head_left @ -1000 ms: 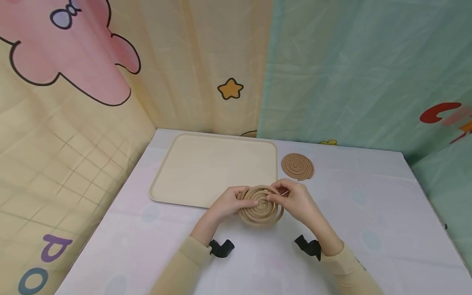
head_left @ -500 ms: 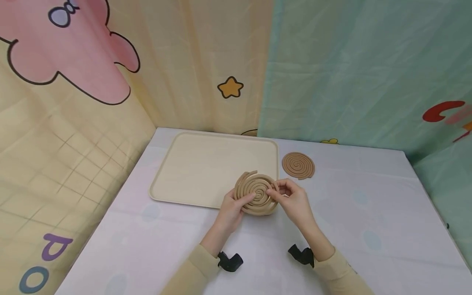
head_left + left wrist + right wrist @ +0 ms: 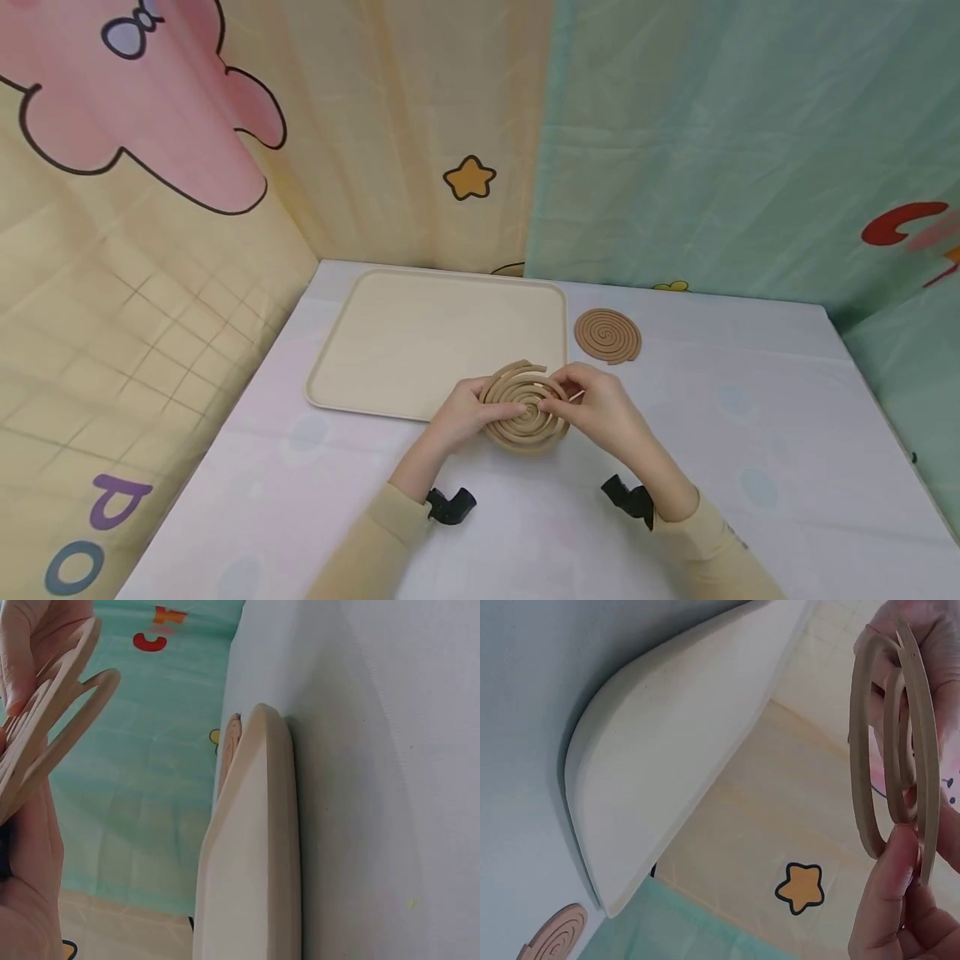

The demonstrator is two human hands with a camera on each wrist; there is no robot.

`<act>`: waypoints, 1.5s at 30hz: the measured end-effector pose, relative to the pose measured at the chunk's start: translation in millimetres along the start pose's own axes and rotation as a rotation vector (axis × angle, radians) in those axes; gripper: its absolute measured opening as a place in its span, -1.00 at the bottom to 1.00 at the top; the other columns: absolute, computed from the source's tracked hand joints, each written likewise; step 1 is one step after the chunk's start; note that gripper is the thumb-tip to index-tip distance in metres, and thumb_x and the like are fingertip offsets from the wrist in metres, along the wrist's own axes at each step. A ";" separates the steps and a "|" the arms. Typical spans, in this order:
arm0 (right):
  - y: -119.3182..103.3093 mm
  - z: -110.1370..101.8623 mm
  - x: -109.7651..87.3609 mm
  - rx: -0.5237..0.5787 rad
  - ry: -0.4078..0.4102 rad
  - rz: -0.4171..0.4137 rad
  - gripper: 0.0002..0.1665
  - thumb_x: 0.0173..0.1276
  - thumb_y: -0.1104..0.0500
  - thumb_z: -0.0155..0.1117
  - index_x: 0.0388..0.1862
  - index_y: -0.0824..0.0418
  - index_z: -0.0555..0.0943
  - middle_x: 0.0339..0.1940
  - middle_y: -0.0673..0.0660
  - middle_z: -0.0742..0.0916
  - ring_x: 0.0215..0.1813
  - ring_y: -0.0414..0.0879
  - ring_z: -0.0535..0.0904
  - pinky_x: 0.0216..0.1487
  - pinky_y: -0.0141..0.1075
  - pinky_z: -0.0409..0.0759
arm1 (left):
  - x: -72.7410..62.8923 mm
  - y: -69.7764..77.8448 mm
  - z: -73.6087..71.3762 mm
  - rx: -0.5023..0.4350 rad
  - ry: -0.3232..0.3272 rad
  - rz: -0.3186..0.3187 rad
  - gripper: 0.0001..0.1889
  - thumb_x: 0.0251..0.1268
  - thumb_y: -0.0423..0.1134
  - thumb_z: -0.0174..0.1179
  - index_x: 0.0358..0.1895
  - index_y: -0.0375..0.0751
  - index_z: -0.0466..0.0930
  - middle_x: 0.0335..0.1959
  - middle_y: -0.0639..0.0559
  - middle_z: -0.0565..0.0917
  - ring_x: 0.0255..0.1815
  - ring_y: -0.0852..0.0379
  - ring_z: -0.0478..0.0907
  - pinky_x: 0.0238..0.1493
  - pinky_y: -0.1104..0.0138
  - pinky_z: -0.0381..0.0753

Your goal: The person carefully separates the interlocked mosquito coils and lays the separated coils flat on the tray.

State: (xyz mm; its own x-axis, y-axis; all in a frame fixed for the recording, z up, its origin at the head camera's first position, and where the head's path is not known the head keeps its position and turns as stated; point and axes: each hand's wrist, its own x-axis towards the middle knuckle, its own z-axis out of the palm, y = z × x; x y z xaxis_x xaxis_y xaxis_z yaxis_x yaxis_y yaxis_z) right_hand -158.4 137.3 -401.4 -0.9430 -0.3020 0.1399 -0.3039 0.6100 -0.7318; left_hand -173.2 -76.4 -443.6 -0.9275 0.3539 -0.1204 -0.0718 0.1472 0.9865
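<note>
Both hands hold a tan mosquito coil pair (image 3: 517,435) above the table, near the tray's front right corner. My left hand (image 3: 457,414) grips its left side, with the thumb lying across the spiral toward the centre. On the right, my right hand (image 3: 606,410) pinches the coil between thumb and fingers. In the right wrist view, the coil's rings (image 3: 862,750) stand apart, with gaps between layers. A separated loop (image 3: 79,724) shows in the left wrist view too. The left fingers behind the coil are hidden in the head view.
A beige rectangular tray (image 3: 442,342) lies at the back left of the white-covered table (image 3: 750,400). Right of it a browner mosquito coil (image 3: 607,336) lies flat. Printed curtains (image 3: 675,150) stand behind and at the sides. A black wrist mount (image 3: 452,506) sits by each cuff.
The hands lifted the coil pair away from the body and turned it, then drew it back. Loose outer ends now stick out at its far side. The tray and flat coil have not moved.
</note>
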 end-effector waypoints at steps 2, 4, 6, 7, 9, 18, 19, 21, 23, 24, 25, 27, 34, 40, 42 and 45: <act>-2.8 -0.8 0.6 -0.024 -0.019 -0.015 -0.79 0.15 0.23 0.51 -0.24 0.19 0.67 -0.38 -0.01 0.68 -0.27 -0.16 0.62 -0.28 -0.39 0.64 | 0.4 1.9 -2.1 0.036 -0.026 0.009 -0.63 0.14 -0.24 0.41 0.01 -0.33 0.68 -0.18 -0.15 0.77 -0.29 0.28 0.63 -0.18 0.37 0.64; -4.3 -0.1 1.1 -0.034 -0.022 -0.027 -0.79 0.15 0.23 0.51 -0.24 0.19 0.67 -0.38 0.00 0.69 -0.27 -0.16 0.63 -0.28 -0.39 0.64 | 0.5 2.5 -4.0 0.057 -0.036 0.014 -0.63 0.14 -0.24 0.42 0.01 -0.32 0.68 -0.18 -0.15 0.77 -0.30 0.28 0.63 -0.18 0.37 0.64; -4.4 1.9 1.5 -0.023 -0.004 -0.026 -0.78 0.14 0.22 0.51 -0.25 0.20 0.67 -0.38 0.01 0.69 -0.28 -0.15 0.63 -0.30 -0.40 0.63 | 0.0 2.2 -5.1 0.044 -0.032 0.009 -0.62 0.15 -0.24 0.41 0.03 -0.31 0.67 -0.16 -0.17 0.77 -0.30 0.28 0.63 -0.19 0.37 0.65; -4.0 3.1 1.6 -0.014 0.014 -0.019 -0.78 0.14 0.22 0.52 -0.26 0.21 0.68 -0.39 0.02 0.70 -0.29 -0.16 0.63 -0.33 -0.40 0.62 | -0.5 1.6 -5.2 0.027 -0.021 0.006 -0.60 0.15 -0.25 0.41 0.07 -0.30 0.66 -0.13 -0.18 0.76 -0.28 0.27 0.63 -0.18 0.36 0.66; -2.2 6.5 1.6 0.013 0.054 0.005 -0.77 0.12 0.21 0.53 -0.26 0.22 0.68 -0.40 0.04 0.72 -0.32 -0.17 0.63 -0.37 -0.42 0.60 | -1.9 -0.4 -4.1 -0.024 0.014 -0.002 -0.56 0.17 -0.27 0.39 0.14 -0.29 0.62 -0.06 -0.19 0.74 -0.23 0.25 0.64 -0.14 0.36 0.66; 6.3 17.2 0.6 0.208 0.118 0.210 -0.71 0.16 0.19 0.51 -0.18 0.28 0.68 -0.44 0.10 0.75 -0.41 -0.24 0.64 -0.45 -0.43 0.50 | -6.6 -11.5 10.6 -0.145 0.185 0.061 -0.57 0.22 -0.29 0.34 0.17 -0.30 0.58 0.04 -0.22 0.69 -0.06 0.21 0.64 -0.02 0.39 0.65; 6.9 17.3 0.4 0.227 0.111 0.220 -0.71 0.17 0.18 0.50 -0.18 0.28 0.68 -0.45 0.10 0.75 -0.42 -0.23 0.65 -0.44 -0.43 0.51 | -6.7 -11.9 11.1 -0.132 0.191 0.075 -0.58 0.23 -0.28 0.34 0.16 -0.31 0.59 0.04 -0.22 0.70 -0.06 0.21 0.65 -0.03 0.39 0.65; 8.4 17.3 0.3 0.259 0.093 0.231 -0.72 0.17 0.19 0.50 -0.19 0.29 0.67 -0.46 0.11 0.76 -0.42 -0.21 0.67 -0.39 -0.38 0.58 | -7.2 -11.4 10.6 -0.095 0.197 0.092 -0.59 0.23 -0.26 0.35 0.14 -0.29 0.60 0.01 -0.21 0.71 -0.09 0.22 0.65 -0.06 0.40 0.65; 9.3 16.3 -0.3 0.274 0.064 0.238 -0.74 0.18 0.19 0.49 -0.21 0.31 0.67 -0.46 0.12 0.76 -0.42 -0.20 0.68 -0.35 -0.33 0.63 | -7.8 -10.0 8.3 -0.036 0.187 0.102 -0.60 0.23 -0.23 0.36 0.12 -0.27 0.62 -0.03 -0.18 0.73 -0.14 0.25 0.65 -0.10 0.42 0.65; 9.3 15.4 -0.7 0.277 0.046 0.244 -0.75 0.18 0.19 0.49 -0.23 0.31 0.66 -0.46 0.11 0.77 -0.42 -0.20 0.68 -0.33 -0.30 0.65 | -7.9 -9.1 6.8 -0.004 0.176 0.104 -0.60 0.23 -0.22 0.36 0.12 -0.27 0.63 -0.05 -0.17 0.74 -0.16 0.26 0.65 -0.12 0.42 0.65; 9.4 14.4 -0.9 0.272 0.027 0.251 -0.76 0.18 0.20 0.49 -0.25 0.30 0.67 -0.46 0.11 0.77 -0.42 -0.20 0.68 -0.32 -0.29 0.65 | -8.2 -7.9 4.9 0.025 0.163 0.103 -0.61 0.22 -0.22 0.37 0.10 -0.26 0.64 -0.08 -0.16 0.75 -0.19 0.28 0.64 -0.14 0.43 0.64; 9.3 11.9 -1.0 0.247 -0.013 0.256 -0.77 0.19 0.19 0.49 -0.28 0.29 0.66 -0.46 0.10 0.77 -0.41 -0.20 0.67 -0.32 -0.29 0.64 | -9.0 -4.5 0.8 0.073 0.123 0.090 -0.63 0.20 -0.21 0.39 0.06 -0.26 0.67 -0.15 -0.15 0.76 -0.25 0.29 0.63 -0.19 0.43 0.63; 6.7 5.8 0.4 0.120 -0.118 0.209 -0.76 0.21 0.13 0.47 -0.40 0.21 0.57 -0.55 0.00 0.63 -0.46 -0.17 0.54 -0.43 -0.35 0.51 | -7.2 3.6 -11.4 0.218 -0.075 0.067 -0.64 0.20 -0.16 0.38 0.03 -0.25 0.68 -0.26 -0.08 0.76 -0.36 0.28 0.57 -0.27 0.39 0.56; 7.6 9.4 -0.2 0.138 -0.081 0.200 -0.77 0.23 0.14 0.46 -0.38 0.22 0.57 -0.51 0.02 0.66 -0.44 -0.18 0.54 -0.44 -0.38 0.50 | -7.5 -1.1 -8.9 0.101 -0.031 0.022 -0.58 0.19 -0.20 0.39 0.11 -0.24 0.64 -0.17 -0.13 0.76 -0.29 0.27 0.63 -0.20 0.38 0.62; 8.7 12.0 -0.4 0.193 -0.034 0.216 -0.79 0.23 0.17 0.45 -0.33 0.25 0.61 -0.46 0.07 0.72 -0.41 -0.19 0.61 -0.41 -0.38 0.56 | -8.6 -6.1 -4.0 -0.010 0.031 -0.006 -0.56 0.20 -0.23 0.37 0.16 -0.26 0.60 -0.08 -0.17 0.74 -0.23 0.24 0.65 -0.14 0.38 0.65; 10.0 16.7 -0.6 0.276 0.030 0.234 -0.79 0.25 0.20 0.44 -0.24 0.31 0.65 -0.40 0.14 0.77 -0.38 -0.19 0.67 -0.31 -0.29 0.68 | -10.1 -13.7 4.5 -0.188 0.112 -0.028 -0.49 0.22 -0.26 0.34 0.24 -0.32 0.52 0.08 -0.23 0.68 -0.06 0.18 0.67 0.00 0.36 0.66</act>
State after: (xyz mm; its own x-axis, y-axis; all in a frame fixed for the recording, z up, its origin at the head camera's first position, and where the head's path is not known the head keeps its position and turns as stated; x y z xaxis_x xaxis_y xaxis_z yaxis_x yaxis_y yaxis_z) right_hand -158.7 131.4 -419.9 -0.9875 -0.1536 -0.0362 -0.0352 0.4384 -0.8981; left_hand -161.2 -77.8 -456.4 -0.9584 0.2458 -0.1452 -0.1555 -0.0226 0.9876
